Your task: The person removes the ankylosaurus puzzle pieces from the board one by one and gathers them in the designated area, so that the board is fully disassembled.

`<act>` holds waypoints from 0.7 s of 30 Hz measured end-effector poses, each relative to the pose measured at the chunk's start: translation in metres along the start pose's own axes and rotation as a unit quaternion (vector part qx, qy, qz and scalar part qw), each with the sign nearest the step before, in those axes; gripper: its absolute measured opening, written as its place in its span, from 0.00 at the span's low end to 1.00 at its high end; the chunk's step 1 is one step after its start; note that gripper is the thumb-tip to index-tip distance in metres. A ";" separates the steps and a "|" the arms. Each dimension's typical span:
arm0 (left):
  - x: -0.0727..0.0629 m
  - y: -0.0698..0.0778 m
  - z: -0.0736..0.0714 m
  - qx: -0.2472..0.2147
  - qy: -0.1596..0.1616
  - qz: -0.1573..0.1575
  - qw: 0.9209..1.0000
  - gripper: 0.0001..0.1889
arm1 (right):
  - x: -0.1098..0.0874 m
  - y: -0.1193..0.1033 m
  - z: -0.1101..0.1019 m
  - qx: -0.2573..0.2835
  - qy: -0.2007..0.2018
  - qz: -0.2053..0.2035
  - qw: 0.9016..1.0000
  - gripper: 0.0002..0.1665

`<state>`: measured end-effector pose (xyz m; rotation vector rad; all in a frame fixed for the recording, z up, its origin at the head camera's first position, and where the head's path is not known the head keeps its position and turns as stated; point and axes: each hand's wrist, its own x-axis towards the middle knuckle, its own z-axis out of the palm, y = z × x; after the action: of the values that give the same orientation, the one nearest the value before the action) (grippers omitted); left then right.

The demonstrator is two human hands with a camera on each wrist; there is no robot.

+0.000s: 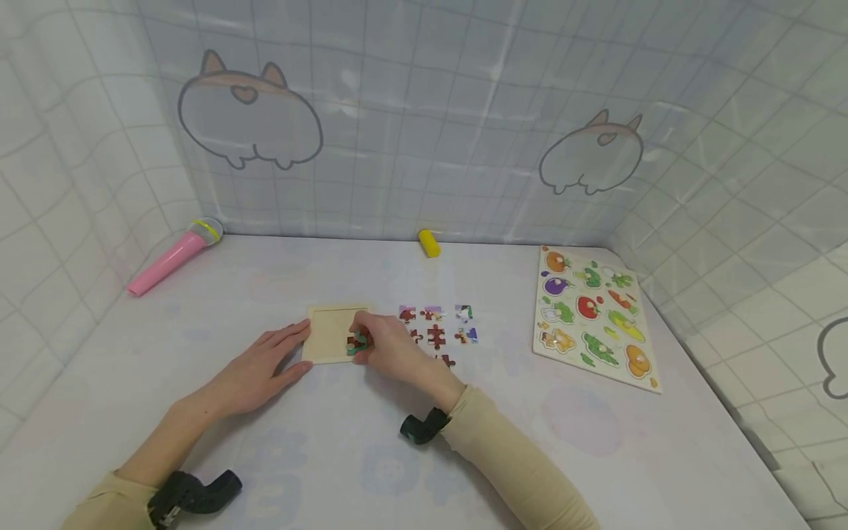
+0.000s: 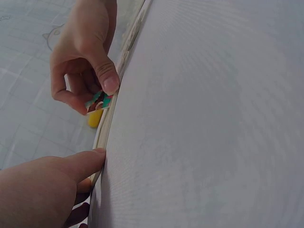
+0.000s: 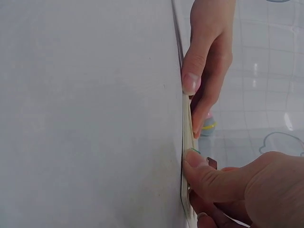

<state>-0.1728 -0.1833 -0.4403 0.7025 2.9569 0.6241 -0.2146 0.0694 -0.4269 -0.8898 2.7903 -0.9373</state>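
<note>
A shallow square wooden puzzle tray [image 1: 327,331] lies on the table between my hands. My left hand [image 1: 258,368] rests at its left edge, fingers and thumb extended against the rim. At the tray's right side, my right hand [image 1: 397,350] pinches a green and dark-red jigsaw piece [image 2: 99,102] between thumb and forefinger. The piece is tilted over the lower right corner of the tray, partly covered by the fingers. Right of that hand, several loose jigsaw pieces [image 1: 436,336] lie in rough rows, some hidden behind the wrist.
A vegetable puzzle board [image 1: 589,316] lies at the right. One yellow cylinder [image 1: 429,244] sits at the back edge by the wall, and a pink toy microphone [image 1: 174,258] lies back left. Curtained walls [image 1: 424,118] with a grid pattern stand around the table.
</note>
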 end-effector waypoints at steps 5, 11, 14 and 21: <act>0.001 0.001 -0.001 -0.001 -0.001 -0.001 1.000 0.37 | 0.001 0.003 -0.001 0.001 0.002 -0.006 1.000 0.20; 0.001 0.001 -0.001 0.002 -0.002 0.000 1.000 0.37 | 0.000 0.005 -0.004 0.018 -0.013 -0.010 1.000 0.17; 0.000 0.002 -0.001 0.003 -0.001 0.003 1.000 0.37 | 0.000 0.007 -0.005 0.030 -0.013 -0.013 0.999 0.15; 0.001 0.002 0.000 0.003 0.000 0.002 1.000 0.37 | 0.000 0.010 -0.007 0.042 -0.011 -0.019 0.999 0.13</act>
<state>-0.1728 -0.1812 -0.4389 0.7096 2.9583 0.6167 -0.2216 0.0796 -0.4272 -0.9395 2.7018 -1.0364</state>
